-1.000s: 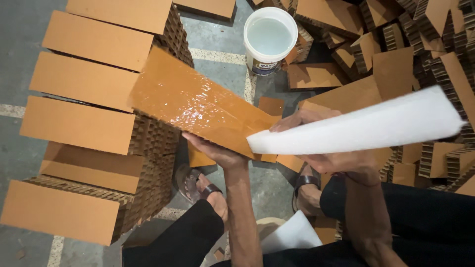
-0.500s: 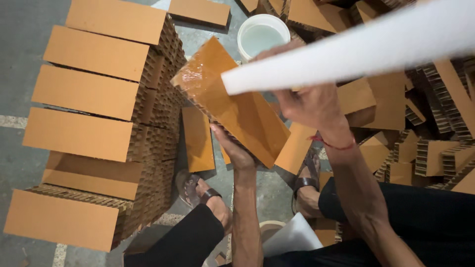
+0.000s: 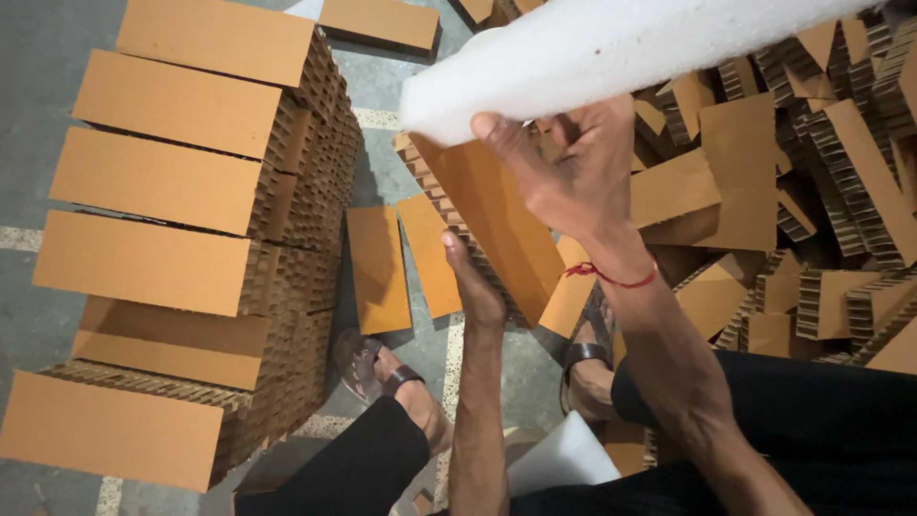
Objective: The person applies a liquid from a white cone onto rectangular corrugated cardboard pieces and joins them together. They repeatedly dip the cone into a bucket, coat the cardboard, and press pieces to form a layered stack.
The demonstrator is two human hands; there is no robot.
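My left hand point(image 3: 473, 282) supports the underside of an orange honeycomb cardboard block point(image 3: 497, 225), which is tilted with its far end raised. My right hand point(image 3: 573, 172) grips a long white foam strip point(image 3: 592, 53) and holds it up across the top of the view, above the block. A thin red thread circles my right wrist. The foam hides the far end of the block and whatever stands behind it.
Neat stacks of orange honeycomb cardboard blocks point(image 3: 181, 182) rise on the left. A loose heap of similar pieces point(image 3: 812, 172) lies on the right. Two flat pieces point(image 3: 377, 268) lie on the grey floor. My sandalled feet point(image 3: 368, 368) are below, beside a white sheet point(image 3: 564, 459).
The white foam strip has swung up from below the block to the top of the view, covering the white bucket. The block has tilted steeper and turned its glue-wet face away.
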